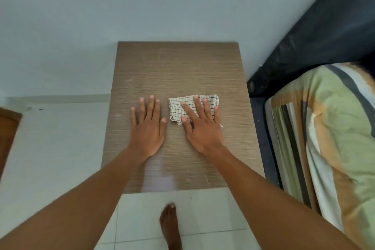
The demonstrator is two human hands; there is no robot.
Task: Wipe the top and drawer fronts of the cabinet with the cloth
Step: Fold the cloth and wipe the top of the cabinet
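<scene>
The cabinet's brown wood-grain top (174, 67) fills the middle of the view, seen from above; its drawer fronts are hidden below the front edge. A folded white cloth with a dark check pattern (178, 107) lies on the top, right of centre. My right hand (200, 124) rests flat on the cloth with fingers spread, pressing it down and covering its near part. My left hand (148, 128) lies flat on the bare wood just left of the cloth, fingers apart, holding nothing.
A pale wall (142, 6) stands behind the cabinet. A bed with a green and striped cover (334, 128) and a dark headboard (324, 36) sits close on the right. White floor tiles (203, 219) and my bare foot (170, 227) lie below the front edge. A wooden piece (8, 128) shows at far left.
</scene>
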